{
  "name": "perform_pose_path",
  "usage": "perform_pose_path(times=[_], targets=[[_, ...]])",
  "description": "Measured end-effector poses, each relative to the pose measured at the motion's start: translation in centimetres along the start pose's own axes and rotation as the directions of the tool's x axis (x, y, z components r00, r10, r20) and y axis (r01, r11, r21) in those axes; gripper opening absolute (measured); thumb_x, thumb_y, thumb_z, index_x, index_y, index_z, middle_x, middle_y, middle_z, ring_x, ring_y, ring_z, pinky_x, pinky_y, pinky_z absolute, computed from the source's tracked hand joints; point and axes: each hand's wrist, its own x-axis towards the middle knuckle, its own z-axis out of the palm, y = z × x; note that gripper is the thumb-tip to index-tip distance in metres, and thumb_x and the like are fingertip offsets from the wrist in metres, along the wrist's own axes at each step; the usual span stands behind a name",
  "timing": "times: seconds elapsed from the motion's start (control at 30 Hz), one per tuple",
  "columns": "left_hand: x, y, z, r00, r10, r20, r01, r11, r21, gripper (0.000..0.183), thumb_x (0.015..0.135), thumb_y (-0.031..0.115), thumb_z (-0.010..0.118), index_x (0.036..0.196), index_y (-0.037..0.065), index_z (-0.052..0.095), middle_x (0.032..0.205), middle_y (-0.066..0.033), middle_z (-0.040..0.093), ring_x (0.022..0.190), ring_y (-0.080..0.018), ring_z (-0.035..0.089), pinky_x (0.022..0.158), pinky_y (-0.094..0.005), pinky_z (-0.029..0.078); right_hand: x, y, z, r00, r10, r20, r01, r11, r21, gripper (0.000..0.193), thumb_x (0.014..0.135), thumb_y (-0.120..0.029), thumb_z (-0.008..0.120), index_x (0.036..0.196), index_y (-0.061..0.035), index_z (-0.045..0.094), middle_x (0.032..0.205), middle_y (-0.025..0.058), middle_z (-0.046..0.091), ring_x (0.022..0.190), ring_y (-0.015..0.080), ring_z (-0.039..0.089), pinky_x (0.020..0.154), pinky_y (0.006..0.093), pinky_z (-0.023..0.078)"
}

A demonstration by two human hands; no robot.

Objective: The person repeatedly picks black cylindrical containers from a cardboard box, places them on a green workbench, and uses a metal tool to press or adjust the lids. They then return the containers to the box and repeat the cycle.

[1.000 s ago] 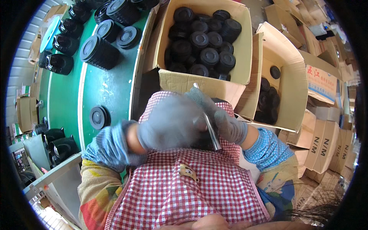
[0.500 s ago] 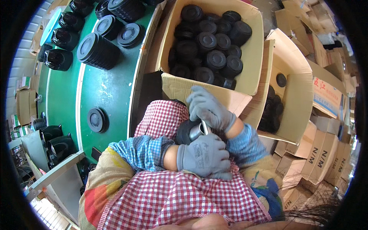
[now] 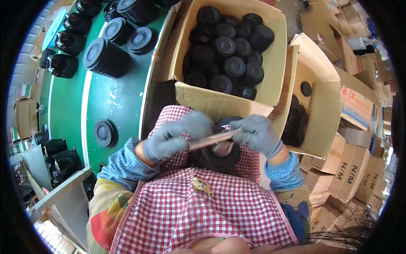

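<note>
Bright light, motion-blurred hands

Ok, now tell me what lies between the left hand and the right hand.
In the head view, a slim bar-like piece spans from the left hand to the right hand; a dark object shows behind it, blurred.
</note>
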Motion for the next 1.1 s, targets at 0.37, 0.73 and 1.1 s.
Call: perform_pose_path(times=[0.37,0.73,1.1], targets=[[-11.7,-0.9,2.1,0.698,-0.436,0.568,-0.605,0.066,0.794,0.025,0.087,0.025,0.058,0.104,0.016,0.075,0.131,-0.0055,0.062,0.133,-0.0290,0.049,0.117,-0.0512,0.035,7.2,8.2,5.9,0.813,0.570,-0.119,-0.513,0.798,0.315,0.036,0.097,-0.034,0.067,0.118,-0.0055,0.072,0.083,0.0059,0.073,0.078,0.0117,0.065,0.071,0.0305,0.051],[-21.2,12.7,-6.1,0.777,0.142,-0.613,0.453,0.550,0.702,0.022,0.075,-0.002,0.076,0.089,0.002,0.059,0.137,-0.0182,0.060,0.113,-0.0252,0.065,0.088,-0.0341,0.053,20.1,-1.1,18.4,0.979,0.184,0.089,-0.181,0.983,-0.036,0.039,0.094,-0.043,0.066,0.117,-0.0112,0.072,0.106,0.0176,0.073,0.098,0.0362,0.070,0.084,0.0418,0.054],[-23.5,10.1,-36.6,0.518,0.473,-0.713,0.575,0.424,0.699,0.040,0.097,0.029,0.071,0.124,0.003,0.057,0.114,-0.0110,0.061,0.104,-0.0230,0.063,0.084,-0.0372,0.057,24.5,-7.2,27.5,0.971,-0.237,0.040,0.240,0.936,-0.258,0.041,0.088,-0.038,0.065,0.122,-0.0139,0.068,0.114,0.0122,0.070,0.103,0.0349,0.065,0.092,0.0469,0.048]])
